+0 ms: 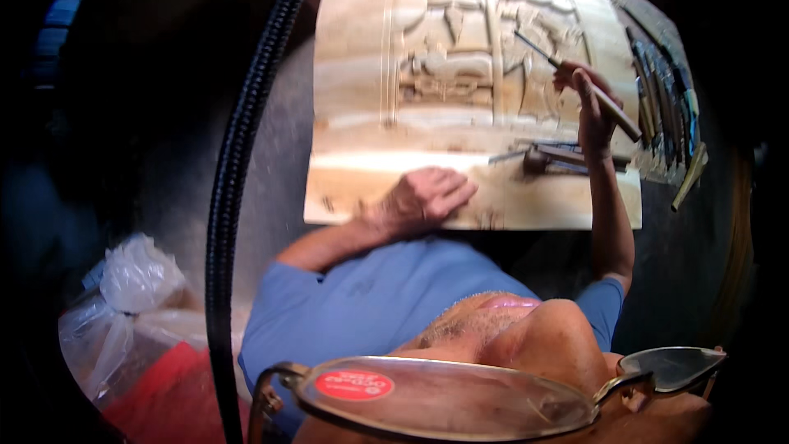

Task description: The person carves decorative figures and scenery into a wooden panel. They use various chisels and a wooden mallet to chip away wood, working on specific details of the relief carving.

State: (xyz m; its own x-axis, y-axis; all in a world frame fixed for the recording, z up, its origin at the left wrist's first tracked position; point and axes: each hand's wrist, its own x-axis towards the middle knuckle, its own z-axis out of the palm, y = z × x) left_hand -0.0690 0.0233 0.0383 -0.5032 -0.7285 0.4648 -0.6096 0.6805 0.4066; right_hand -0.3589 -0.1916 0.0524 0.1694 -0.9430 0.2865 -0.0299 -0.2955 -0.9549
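A pale wooden panel (352, 86) lies in front of me, its middle carved in relief with figures and frames. My right hand (590, 99) is closed round a carving chisel (619, 113). The chisel's thin blade slants up and left over the right part of the carving, and its light handle sticks out below the hand. On the plain near strip of the panel rests my left hand (427, 196), palm down with the fingers curled in. Nothing shows in that hand; its palm side is hidden. Between the hands, several carving tools (560, 156) lie in a small heap on the panel.
Many more carving tools (667, 103) lie in a row along the panel's right side, with a pale stick (690, 177) nearest me. A thick black braided cable (246, 123) crosses the view at left. A knotted clear plastic bag (141, 275) and red material (168, 395) are at lower left.
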